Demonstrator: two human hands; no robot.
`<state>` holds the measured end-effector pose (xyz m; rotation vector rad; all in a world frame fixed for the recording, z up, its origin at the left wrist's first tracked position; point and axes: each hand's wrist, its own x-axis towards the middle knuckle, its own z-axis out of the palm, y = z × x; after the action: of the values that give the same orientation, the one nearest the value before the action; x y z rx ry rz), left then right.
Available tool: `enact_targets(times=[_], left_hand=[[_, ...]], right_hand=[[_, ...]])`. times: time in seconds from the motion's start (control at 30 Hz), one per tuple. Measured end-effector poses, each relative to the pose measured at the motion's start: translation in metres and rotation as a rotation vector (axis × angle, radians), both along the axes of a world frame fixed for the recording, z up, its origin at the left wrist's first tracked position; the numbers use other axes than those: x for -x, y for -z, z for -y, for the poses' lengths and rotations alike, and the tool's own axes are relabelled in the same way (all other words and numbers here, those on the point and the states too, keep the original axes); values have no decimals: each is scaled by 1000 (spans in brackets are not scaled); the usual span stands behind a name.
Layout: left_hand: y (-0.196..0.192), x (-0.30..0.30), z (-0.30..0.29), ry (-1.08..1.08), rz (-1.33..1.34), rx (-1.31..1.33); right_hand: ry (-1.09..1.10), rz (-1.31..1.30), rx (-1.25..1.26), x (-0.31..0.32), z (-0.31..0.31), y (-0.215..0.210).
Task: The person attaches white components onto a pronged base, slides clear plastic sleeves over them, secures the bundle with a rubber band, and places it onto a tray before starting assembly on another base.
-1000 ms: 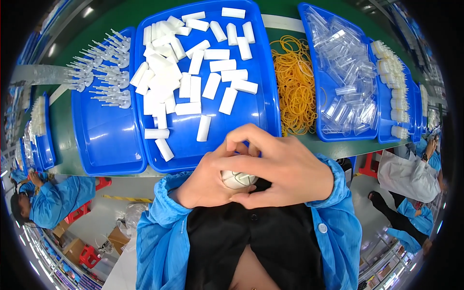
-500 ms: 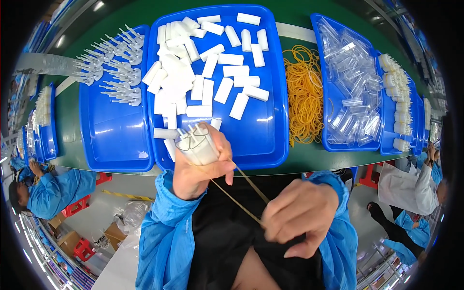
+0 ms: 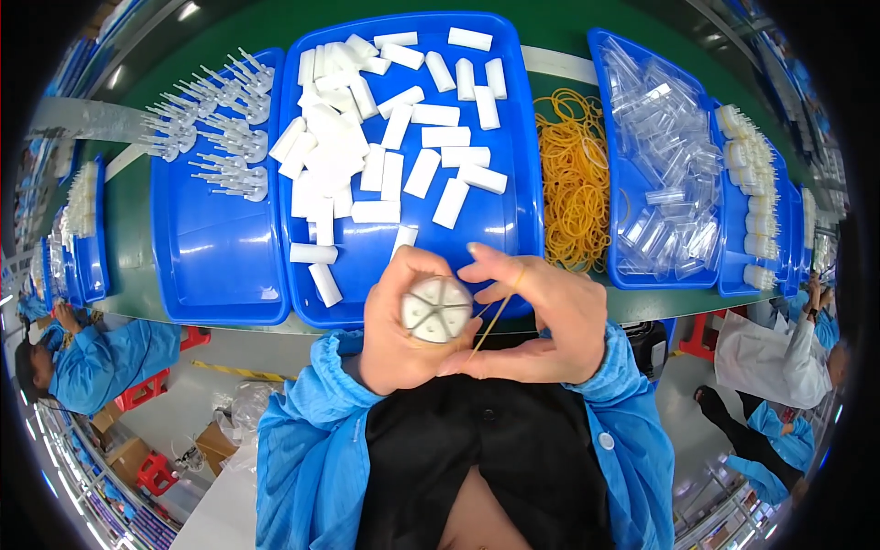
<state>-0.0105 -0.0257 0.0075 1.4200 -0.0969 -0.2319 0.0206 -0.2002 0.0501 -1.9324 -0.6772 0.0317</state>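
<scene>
A round bundle of white wedge-shaped pieces (image 3: 436, 310), with thin grey lines between the wedges, is gripped in my left hand (image 3: 390, 339), its end face turned up. My right hand (image 3: 559, 316) is close beside it, index finger and thumb apart. A yellow rubber band (image 3: 490, 327) is stretched between that finger and thumb, next to the bundle. Whether the band also runs around the bundle is partly hidden by my fingers. Just beyond my hands is a blue tray (image 3: 500, 261) of loose white blocks (image 3: 449, 203).
On the left, another blue tray (image 3: 225, 275) holds white pronged parts (image 3: 234, 137). To the right are a heap of yellow rubber bands (image 3: 576, 174), a blue tray of clear plastic pieces (image 3: 665, 197) and rows of white bundles (image 3: 761, 220). Other people sit at both sides.
The bundle has tipped so its end face points up, and my left hand has moved right and nearer. My right hand has risen to the bundle, spreading its fingers inside the band.
</scene>
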Motion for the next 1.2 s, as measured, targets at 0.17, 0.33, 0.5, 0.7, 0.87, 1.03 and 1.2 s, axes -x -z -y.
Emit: enact_targets(times=[0.17, 0.33, 0.5, 0.7, 0.87, 1.03, 1.2], left_hand=[[5, -9, -2, 197, -2, -106], [-5, -9, 0, 327, -76, 33], [-8, -17, -8, 134, -298, 477], [-24, -18, -16, 138, -379, 545], [-22, -13, -12, 183, -371, 542], [-24, -11, -20, 308, -394, 550], [-21, -13, -20, 371, -444, 599]], right_hand=[[-87, 200, 104, -7, 1, 4], [-243, 48, 57, -11, 1, 11], [-144, -515, -501, -2, -10, 25], [-155, -618, -422, -5, 9, 21], [-119, -418, -239, -3, -1, 20], [-178, -452, -174, -8, 1, 27], [79, 296, -518, -13, 10, 40]])
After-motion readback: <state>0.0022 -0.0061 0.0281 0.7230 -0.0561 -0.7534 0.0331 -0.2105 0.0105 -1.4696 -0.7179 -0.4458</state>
